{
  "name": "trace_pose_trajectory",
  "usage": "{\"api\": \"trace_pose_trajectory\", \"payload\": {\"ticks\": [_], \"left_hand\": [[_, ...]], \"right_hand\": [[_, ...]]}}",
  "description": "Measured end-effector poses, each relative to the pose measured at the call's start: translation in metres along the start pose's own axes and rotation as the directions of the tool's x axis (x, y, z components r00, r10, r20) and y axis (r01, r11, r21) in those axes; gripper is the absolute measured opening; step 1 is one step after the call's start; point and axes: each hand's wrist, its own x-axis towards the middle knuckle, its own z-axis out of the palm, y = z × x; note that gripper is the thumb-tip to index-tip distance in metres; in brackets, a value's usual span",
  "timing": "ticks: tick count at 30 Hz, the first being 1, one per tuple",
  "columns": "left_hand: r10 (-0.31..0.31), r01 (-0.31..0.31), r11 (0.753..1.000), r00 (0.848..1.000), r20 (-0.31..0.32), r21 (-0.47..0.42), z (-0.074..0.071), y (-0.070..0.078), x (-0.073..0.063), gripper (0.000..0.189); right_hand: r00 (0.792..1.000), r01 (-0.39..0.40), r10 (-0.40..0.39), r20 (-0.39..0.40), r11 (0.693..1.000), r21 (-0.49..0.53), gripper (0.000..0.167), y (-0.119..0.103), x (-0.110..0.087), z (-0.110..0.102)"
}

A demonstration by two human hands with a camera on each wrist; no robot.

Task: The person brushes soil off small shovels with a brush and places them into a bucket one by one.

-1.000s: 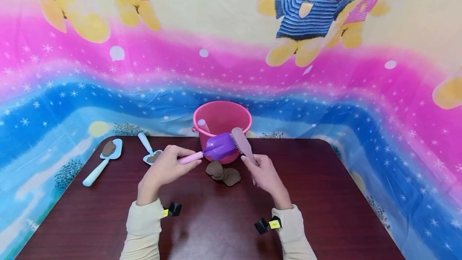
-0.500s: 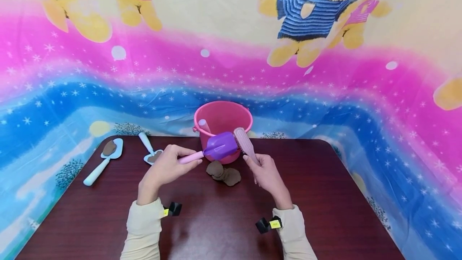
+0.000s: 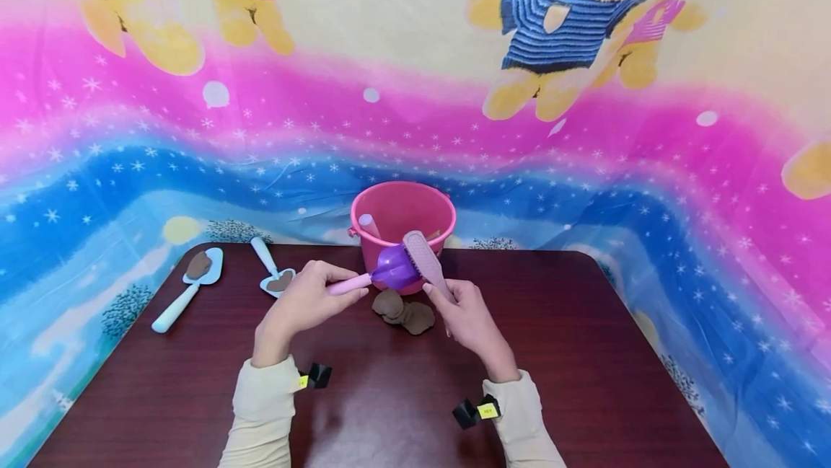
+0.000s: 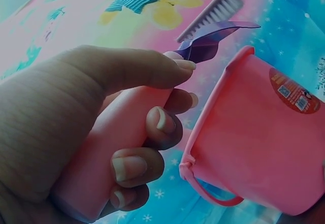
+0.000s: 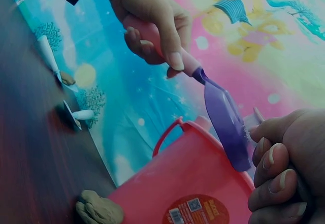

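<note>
Backdrop: one printed cloth (image 3: 389,57), bears and snowflakes, which I saw hung behind the bench (image 3: 597,367), dark red-brown.
Item: purple shovel (image 3: 392,268), pink handle, raised off the bench; I logged the left hand (image 3: 308,297) with fingers wrapped round that handle.
Item: mauve brush (image 3: 425,260), gripped by the right hand (image 3: 469,316), bristles at the shovel blade's outer end; contact I could not confirm.
Item: pink bucket (image 3: 368,253), upright near the middle of the far edge, behind the shovel, a red oval label (image 4: 294,92) on its wall, a pale pink handle (image 3: 368,225) showing inside.
Item: brown clay (image 3: 402,311), on the bench before the bucket.
Items: two pale blue scoops, each bearing clay; I placed one (image 3: 208,273) by the far left corner, the other (image 3: 265,255) near the far edge, partly behind the left hand.
</note>
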Motion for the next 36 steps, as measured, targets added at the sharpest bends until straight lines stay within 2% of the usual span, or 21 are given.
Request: {"api": "trace_pose_trajectory", "payload": {"ticks": [7,11,21,27,36], "left_hand": [[0.010,-0.011,1.000,1.000,0.012,0.009,0.002,0.001,0.001,0.025],[0.011,-0.011,1.000,1.000,0.009,0.012,0.003,0.001,0.002,0.026],[0.012,-0.012,1.000,1.000,0.004,0.021,0.003,0.000,0.002,0.026],[0.014,-0.014,1.000,1.000,0.001,0.028,0.001,0.000,0.003,0.029],[0.006,-0.006,0.999,1.000,0.000,0.032,0.001,-0.002,0.002,0.030]], "right_hand": [[0.999,0.015,-0.015,0.040,1.000,0.015,0.032,-0.004,-0.002,0.009],[0.996,0.017,-0.019,0.088,0.999,0.028,0.031,-0.006,-0.002,0.015],[0.975,0.050,-0.054,0.213,0.998,0.026,0.030,-0.006,-0.004,0.022],[0.982,0.043,-0.045,0.186,0.999,0.015,0.027,-0.002,-0.002,0.019],[0.991,0.036,-0.039,0.126,0.999,0.024,0.033,0.003,0.001,0.012]]}}
